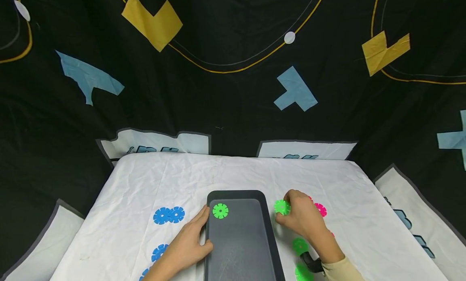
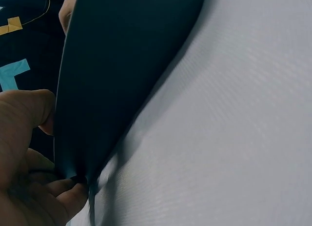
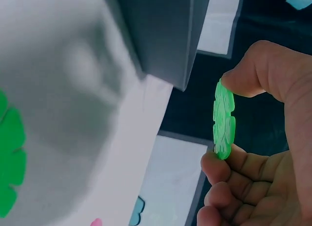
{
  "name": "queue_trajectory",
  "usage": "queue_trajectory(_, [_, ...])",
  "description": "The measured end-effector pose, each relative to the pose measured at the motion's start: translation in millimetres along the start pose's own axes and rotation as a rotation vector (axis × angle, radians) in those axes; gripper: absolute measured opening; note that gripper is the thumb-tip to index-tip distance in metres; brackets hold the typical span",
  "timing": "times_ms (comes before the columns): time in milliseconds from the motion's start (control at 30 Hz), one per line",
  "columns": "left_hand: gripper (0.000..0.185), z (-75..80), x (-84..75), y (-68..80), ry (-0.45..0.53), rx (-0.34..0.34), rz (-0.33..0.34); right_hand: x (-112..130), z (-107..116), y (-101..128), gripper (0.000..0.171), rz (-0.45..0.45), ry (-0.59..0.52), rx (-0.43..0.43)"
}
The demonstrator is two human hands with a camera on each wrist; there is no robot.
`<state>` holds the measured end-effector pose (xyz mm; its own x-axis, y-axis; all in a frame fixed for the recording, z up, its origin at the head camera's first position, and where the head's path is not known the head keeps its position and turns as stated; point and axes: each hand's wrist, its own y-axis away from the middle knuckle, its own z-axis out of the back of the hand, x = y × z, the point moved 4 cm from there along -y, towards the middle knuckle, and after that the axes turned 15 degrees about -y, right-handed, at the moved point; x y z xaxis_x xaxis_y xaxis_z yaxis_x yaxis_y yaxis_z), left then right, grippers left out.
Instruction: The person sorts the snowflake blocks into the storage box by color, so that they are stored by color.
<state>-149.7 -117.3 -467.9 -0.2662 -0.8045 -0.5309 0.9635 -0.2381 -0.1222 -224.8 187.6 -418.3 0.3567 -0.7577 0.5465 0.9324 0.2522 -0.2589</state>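
Observation:
A dark grey rectangular tray [image 1: 240, 240] lies on the white cloth. My left hand [image 1: 187, 242] holds its left side, thumb over the rim; in the left wrist view the fingertips [image 2: 73, 199] curl at the tray's edge. One green notched disc [image 1: 220, 211] rests inside, in the far left corner. To the right of the tray, my right hand [image 1: 303, 216] pinches another green notched plastic disc [image 3: 224, 121] between thumb and fingers, above the cloth. Pink discs [image 1: 320, 209] are partly hidden behind that hand.
Blue notched discs [image 1: 169, 215] lie left of the tray, some partly covered by my left arm. More green discs [image 1: 300, 246] are near my right wrist, by a black strap [image 1: 311, 263]. A black curtain [image 1: 233, 111] hangs behind the table.

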Motion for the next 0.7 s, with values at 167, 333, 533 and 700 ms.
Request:
queue_trajectory(167, [0.085, -0.6, 1.3, -0.9, 0.007, 0.008, 0.005, 11.9, -2.5, -0.4, 0.038, 0.033, 0.018, 0.003])
queue_trajectory(333, [0.086, -0.3, 1.2, -0.2, 0.004, -0.003, -0.004, 24.7, -6.2, -1.0, 0.041, 0.059, 0.039, -0.001])
queue_trajectory(533, [0.086, -0.1, 1.1, 0.4, -0.007, -0.012, -0.008, 39.4, -13.3, -0.8, 0.041, 0.113, 0.057, 0.011])
queue_trajectory(700, [0.085, 0.2, 0.8, 1.7, -0.011, -0.024, -0.017, 52.4, -21.8, -0.8, 0.041, 0.178, 0.077, 0.022])
